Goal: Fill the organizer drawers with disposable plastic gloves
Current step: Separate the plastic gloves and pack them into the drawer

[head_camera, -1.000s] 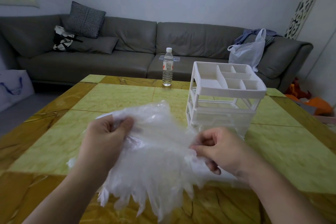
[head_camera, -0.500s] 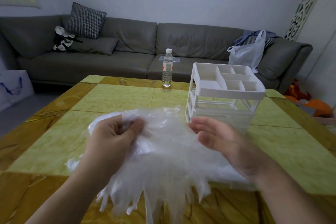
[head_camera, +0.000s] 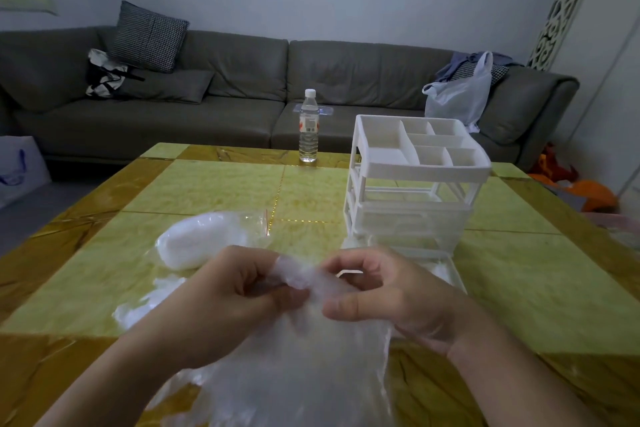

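Clear plastic gloves (head_camera: pixel 304 350) bunched at six o'clock: left hand (head_camera: pixel 221 302) and right hand (head_camera: pixel 388 295) pinch them, probably compacting for the organizer (head_camera: pixel 412 184) at one o'clock.

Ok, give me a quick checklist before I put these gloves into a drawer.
1. Gloves gripped by both hands, left hand and right hand: ok.
2. Bunch compact enough to fit: not ok, loose film trails down.
3. Drawer pulled out in front of the organizer: ok.
4. Room left in that drawer: cannot tell.
5. Path to the drawer free: ok.
6. Spare glove bag out of the way: ok.
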A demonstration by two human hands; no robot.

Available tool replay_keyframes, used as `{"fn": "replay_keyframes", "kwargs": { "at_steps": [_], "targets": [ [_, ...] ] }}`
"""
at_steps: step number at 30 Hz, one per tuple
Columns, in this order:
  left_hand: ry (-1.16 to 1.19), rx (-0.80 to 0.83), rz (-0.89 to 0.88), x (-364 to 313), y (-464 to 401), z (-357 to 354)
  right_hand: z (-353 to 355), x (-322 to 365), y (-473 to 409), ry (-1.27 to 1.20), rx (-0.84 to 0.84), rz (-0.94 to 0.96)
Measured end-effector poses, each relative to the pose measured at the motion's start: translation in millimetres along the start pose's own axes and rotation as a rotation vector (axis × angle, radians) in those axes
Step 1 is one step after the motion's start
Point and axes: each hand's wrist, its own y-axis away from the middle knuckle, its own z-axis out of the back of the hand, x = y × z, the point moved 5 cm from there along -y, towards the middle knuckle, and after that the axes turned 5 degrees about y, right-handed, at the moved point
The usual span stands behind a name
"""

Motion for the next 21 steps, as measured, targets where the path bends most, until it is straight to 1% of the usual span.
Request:
{"fn": "replay_keyframes", "kwargs": {
  "at_steps": [3, 6, 7, 9, 11, 12, 15, 18, 20, 21],
  "targets": [
    [-0.104, 0.068, -0.02, 1, 0, -3, -5, 5, 1, 0.191, 0.034, 0.028],
    [-0.243, 0.061, -0.035, 9, -3, -2, -11, -1, -3, 0.33, 0.033, -0.001],
    [-0.277, 0.051, -0.034, 12, -3, 0, -12, -1, -3, 0.355, 0.021, -0.01],
    [-0.234, 0.05, 0.031, 16, -5, 6, -5, -4, -2, 0.41, -0.057, -0.033],
    [-0.156, 0.09, 0.139, 23, -6, 12, 7, -7, 1, 0.418, -0.155, -0.057],
    [-0.148, 0.103, 0.175, 28, -6, 14, 12, -9, 3, 0.408, -0.176, -0.058],
    [-0.23, 0.083, 0.178, 38, -14, 12, 24, -10, 10, 0.399, -0.139, -0.07],
    [-0.299, 0.208, 0.174, 34, -23, -12, 26, -13, 17, 0.438, -0.056, -0.12],
    [-0.362, 0.276, 0.188, 26, -29, -27, 29, -17, 20, 0.49, -0.074, -0.128],
    [-0.375, 0.279, 0.199, 22, -31, -30, 32, -19, 20, 0.498, -0.102, -0.127]
  ]
}}
